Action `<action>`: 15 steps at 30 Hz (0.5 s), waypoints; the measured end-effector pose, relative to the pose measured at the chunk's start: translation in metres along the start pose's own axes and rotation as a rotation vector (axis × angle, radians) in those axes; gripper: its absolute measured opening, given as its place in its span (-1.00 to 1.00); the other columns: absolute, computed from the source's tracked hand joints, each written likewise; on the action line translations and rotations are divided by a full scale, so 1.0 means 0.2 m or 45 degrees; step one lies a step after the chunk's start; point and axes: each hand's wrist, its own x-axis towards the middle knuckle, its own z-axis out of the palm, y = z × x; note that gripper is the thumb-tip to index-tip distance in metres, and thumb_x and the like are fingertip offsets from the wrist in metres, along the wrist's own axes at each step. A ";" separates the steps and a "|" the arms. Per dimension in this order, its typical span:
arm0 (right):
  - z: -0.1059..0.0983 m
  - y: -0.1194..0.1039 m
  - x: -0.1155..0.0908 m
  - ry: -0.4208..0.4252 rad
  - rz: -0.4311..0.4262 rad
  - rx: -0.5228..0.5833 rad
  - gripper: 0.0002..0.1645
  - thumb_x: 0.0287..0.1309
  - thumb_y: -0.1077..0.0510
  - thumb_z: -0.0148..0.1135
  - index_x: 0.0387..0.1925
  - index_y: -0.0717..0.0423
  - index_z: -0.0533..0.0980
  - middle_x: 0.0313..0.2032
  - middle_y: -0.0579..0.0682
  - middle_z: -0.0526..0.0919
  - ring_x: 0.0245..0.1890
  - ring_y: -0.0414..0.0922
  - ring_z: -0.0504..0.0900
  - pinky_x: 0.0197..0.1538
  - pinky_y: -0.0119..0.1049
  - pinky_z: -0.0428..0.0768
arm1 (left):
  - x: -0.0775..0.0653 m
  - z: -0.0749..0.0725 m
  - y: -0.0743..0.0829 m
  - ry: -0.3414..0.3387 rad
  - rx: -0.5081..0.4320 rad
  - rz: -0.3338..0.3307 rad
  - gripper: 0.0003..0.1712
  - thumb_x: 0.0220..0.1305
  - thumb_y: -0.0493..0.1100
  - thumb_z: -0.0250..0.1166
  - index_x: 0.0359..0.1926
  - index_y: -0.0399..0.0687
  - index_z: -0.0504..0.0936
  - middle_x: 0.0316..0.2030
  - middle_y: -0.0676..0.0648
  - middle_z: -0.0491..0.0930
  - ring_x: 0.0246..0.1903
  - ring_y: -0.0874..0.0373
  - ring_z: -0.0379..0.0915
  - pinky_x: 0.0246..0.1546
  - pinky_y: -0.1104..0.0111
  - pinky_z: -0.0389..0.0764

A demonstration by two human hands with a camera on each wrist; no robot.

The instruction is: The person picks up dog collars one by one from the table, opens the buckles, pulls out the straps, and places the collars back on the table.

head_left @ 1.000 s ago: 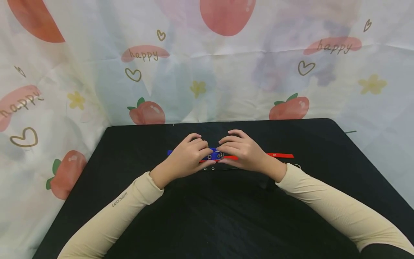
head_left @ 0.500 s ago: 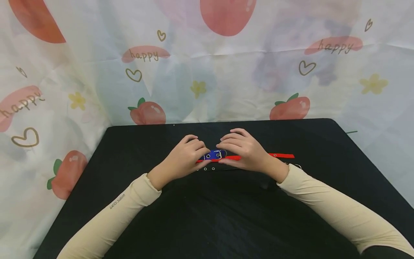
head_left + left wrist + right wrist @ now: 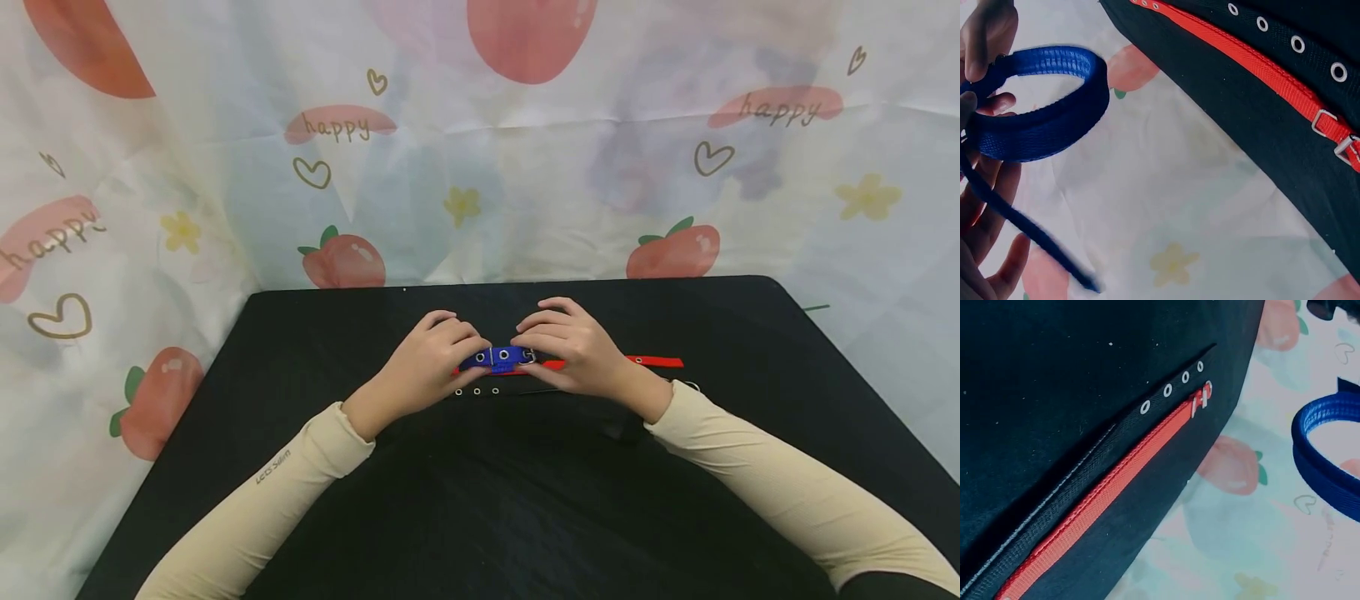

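Note:
A blue collar (image 3: 504, 357) with metal eyelets is held between both hands, bent into a loop in the left wrist view. My left hand (image 3: 427, 362) pinches its left part between thumb and fingers. With thumb and forefinger, my right hand (image 3: 577, 346) pinches the end carrying the metal buckle (image 3: 529, 356). A narrow metal loop crosses the strap between two eyelets. The loose strap end (image 3: 1035, 231) hangs away from the loop in the left wrist view. Neither hand appears in the right wrist view, where only part of the blue loop shows.
Behind the hands' outline lie a red collar (image 3: 656, 362) and a black collar (image 3: 477, 391), stretched side by side on the black table (image 3: 480, 500). The red collar's buckle (image 3: 1335, 134) shows in the left wrist view. A printed curtain (image 3: 480, 150) hangs beyond the far edge.
The blue collar's buckle has shifted slightly right, toward the right fingers, and a second eyelet now shows. The blue strap end seen left of the left hand is out of sight in the head view.

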 end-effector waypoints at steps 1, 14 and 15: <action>0.00 0.00 0.00 0.001 0.001 0.007 -0.55 0.25 -0.13 0.07 -0.33 0.16 0.64 -0.39 0.04 0.73 -0.26 -0.05 0.65 0.04 0.03 0.45 | 0.00 0.00 0.00 0.007 -0.002 -0.003 -0.69 0.00 -0.01 0.46 -0.23 -0.04 0.68 -0.35 0.03 0.65 -0.27 0.17 0.54 0.12 0.19 0.45; 0.02 -0.05 0.02 -0.009 0.002 -0.062 -0.51 0.30 -0.14 -0.01 -0.35 0.12 0.67 -0.42 -0.02 0.73 -0.30 -0.08 0.65 0.00 0.01 0.49 | 0.03 0.02 0.05 0.128 0.072 -0.040 -0.68 0.03 0.13 0.40 -0.31 0.02 0.69 -0.39 0.08 0.70 -0.29 0.18 0.57 0.17 0.13 0.40; 0.02 -0.05 0.02 -0.008 0.005 -0.059 -0.52 0.30 -0.14 0.00 -0.35 0.11 0.68 -0.41 -0.02 0.73 -0.29 -0.08 0.65 0.00 0.01 0.48 | 0.03 0.02 0.05 0.130 0.083 -0.039 -0.70 0.03 0.12 0.40 -0.32 0.03 0.69 -0.39 0.08 0.71 -0.30 0.18 0.57 0.18 0.12 0.39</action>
